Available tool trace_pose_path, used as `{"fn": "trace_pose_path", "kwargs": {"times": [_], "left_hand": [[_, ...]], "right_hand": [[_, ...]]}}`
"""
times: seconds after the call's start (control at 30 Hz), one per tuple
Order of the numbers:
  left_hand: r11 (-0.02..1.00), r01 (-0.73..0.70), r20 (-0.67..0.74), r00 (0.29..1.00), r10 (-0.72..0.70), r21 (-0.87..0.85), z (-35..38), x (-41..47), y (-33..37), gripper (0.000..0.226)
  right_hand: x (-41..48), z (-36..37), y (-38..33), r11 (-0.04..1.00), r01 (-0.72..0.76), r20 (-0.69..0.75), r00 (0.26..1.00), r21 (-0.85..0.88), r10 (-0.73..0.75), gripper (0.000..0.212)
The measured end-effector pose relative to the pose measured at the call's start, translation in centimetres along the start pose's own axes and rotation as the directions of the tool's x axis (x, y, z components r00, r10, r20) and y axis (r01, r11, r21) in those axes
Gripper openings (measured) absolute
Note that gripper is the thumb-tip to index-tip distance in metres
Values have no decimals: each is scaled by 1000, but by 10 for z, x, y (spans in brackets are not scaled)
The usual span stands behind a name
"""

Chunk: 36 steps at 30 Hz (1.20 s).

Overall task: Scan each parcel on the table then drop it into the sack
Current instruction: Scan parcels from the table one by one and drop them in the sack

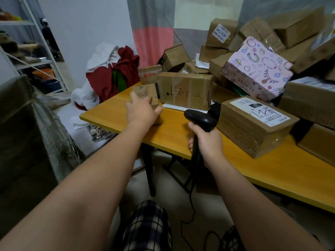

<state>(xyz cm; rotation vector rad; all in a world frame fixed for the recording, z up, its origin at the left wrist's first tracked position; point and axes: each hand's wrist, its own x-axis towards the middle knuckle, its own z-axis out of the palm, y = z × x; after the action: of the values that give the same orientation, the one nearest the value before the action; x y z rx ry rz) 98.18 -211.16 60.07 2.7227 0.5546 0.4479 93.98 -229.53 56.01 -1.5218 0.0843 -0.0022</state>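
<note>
Left hand (142, 110) clasping the small parcel (145, 92) at the table (181, 134) corner, just beside the long box (186, 89); right hand (208, 142) gripping the scanner (201, 118). Lift clear, turn 1 label toward the scanner head, hold steady, then swing left to the sack (50, 127).

Home parcel room: stacked cartons (297, 27), curtain (152, 31), shelving (32, 61).

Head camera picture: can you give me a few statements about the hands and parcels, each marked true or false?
1. The right hand holds a black scanner. True.
2. The left hand is on the pink box. False: it grips a small brown box.
3. The pink box lies flat on the table. False: it leans tilted on brown boxes.
4. The scanner has a cord. True.
</note>
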Motion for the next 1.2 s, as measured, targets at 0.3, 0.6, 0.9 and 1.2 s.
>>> {"fn": "trace_pose_path", "kwargs": {"times": [0.3, 0.6, 0.9, 1.2], "left_hand": [[707, -48, -35, 999, 33, -705, -22, -75, -57, 21], [841, -230, -85, 973, 216, -490, -25, -75, -36, 34], [826, -37, 188, 967, 171, -562, -11, -80, -40, 103], [754, -371, -170, 927, 334, -543, -73, -50, 10, 71]], "right_hand": [[-11, -8, 2, 996, 79, 81, 993, 31, -82, 16], [-22, -12, 4, 985, 170, 109, 980, -37, -165, 9], [-22, -15, 6, 985, 158, 133, 980, -70, -148, 13], [-35, -24, -40, 905, 426, 156, 894, -4, -420, 28]]}}
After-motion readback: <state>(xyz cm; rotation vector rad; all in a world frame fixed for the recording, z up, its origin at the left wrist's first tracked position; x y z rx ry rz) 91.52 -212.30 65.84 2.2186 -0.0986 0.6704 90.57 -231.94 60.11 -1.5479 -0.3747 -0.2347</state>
